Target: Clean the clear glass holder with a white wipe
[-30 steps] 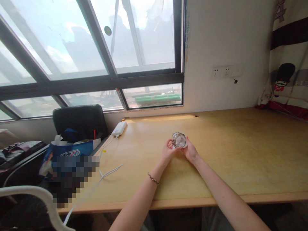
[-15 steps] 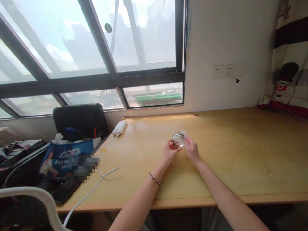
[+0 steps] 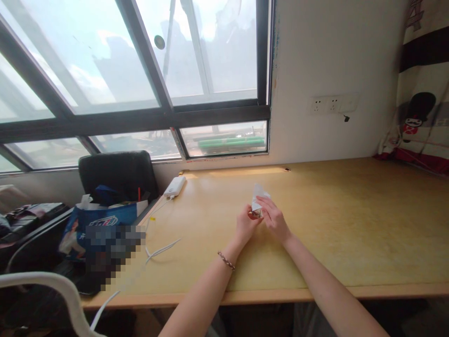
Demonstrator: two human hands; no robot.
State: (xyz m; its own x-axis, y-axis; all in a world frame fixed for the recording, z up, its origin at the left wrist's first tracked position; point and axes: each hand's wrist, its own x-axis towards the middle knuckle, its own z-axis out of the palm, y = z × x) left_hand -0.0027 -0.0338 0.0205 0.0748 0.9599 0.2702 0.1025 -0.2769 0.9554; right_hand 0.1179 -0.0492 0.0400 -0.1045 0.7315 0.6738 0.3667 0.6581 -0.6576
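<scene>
Above the middle of the wooden table [image 3: 326, 224], my left hand [image 3: 245, 223] is closed round a small, clear, shiny round thing, like a glass cup [image 3: 257, 213]. Most of it is covered, so its exact kind is hard to make out. My right hand [image 3: 276, 222] presses a thin white sheet, like a tissue [image 3: 258, 194], against the top of it. Its fingers lie bent over the sheet, whose pointed corner stands up past them. Both hands are close together, with a braided bracelet [image 3: 226, 260] on my left wrist.
A white power bank [image 3: 175, 186] with a white cable [image 3: 154, 255] lies at the table's left edge. Left of the table stands a black chair [image 3: 117, 175] with a blue bag [image 3: 101, 222]. Behind are a window and a wall socket [image 3: 326, 105]; a patterned curtain [image 3: 417, 107] hangs right.
The right hand has moved slightly left and turned over the clear round thing. The white sheet now stands up and covers much of it, where its round rim showed before.
</scene>
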